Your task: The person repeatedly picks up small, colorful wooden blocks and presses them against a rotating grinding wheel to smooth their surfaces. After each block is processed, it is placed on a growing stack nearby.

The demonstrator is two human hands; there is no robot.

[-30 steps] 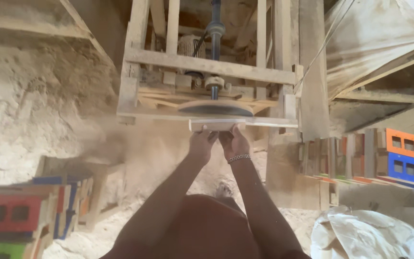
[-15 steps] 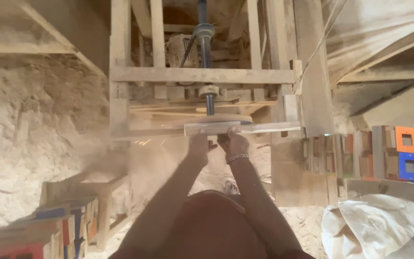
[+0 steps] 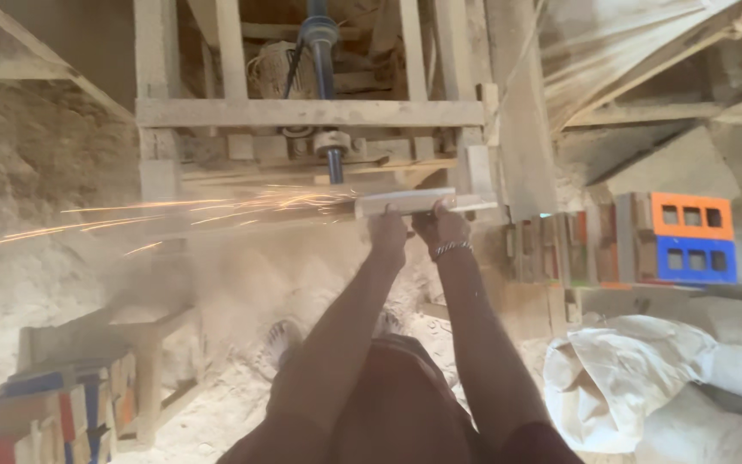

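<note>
View from the head camera, looking down along 2 bare arms toward a wooden machine frame [image 3: 311, 112]. The left hand [image 3: 387, 237] and the right hand [image 3: 441, 228] are both closed around the near edge of a flat pale wooden piece [image 3: 407, 202], fingers curled under it and thumbs toward the top; the right wrist carries a bracelet [image 3: 449, 249]. The piece lies level, held up against the lower front of the frame, just right of a blue vertical shaft [image 3: 323, 60] that runs down through the frame's middle to a small collar. A stream of orange sparks [image 3: 173, 210] leaves the left end of the piece and fans out to the left, reaching the picture's edge, with a haze of dust [image 3: 242, 275] hanging below it (the contact point itself is hidden by glare and dust). To the right, near the frame's leg, stands a stack of painted blocks [image 3: 691, 239], 1 orange above 1 blue, each with square holes. White sacks [image 3: 646, 387] lie at lower right. More coloured wooden blocks [image 3: 62, 417] sit at lower left, beside a low wooden stand. Sandy ground covers the floor beneath the person's legs.
</note>
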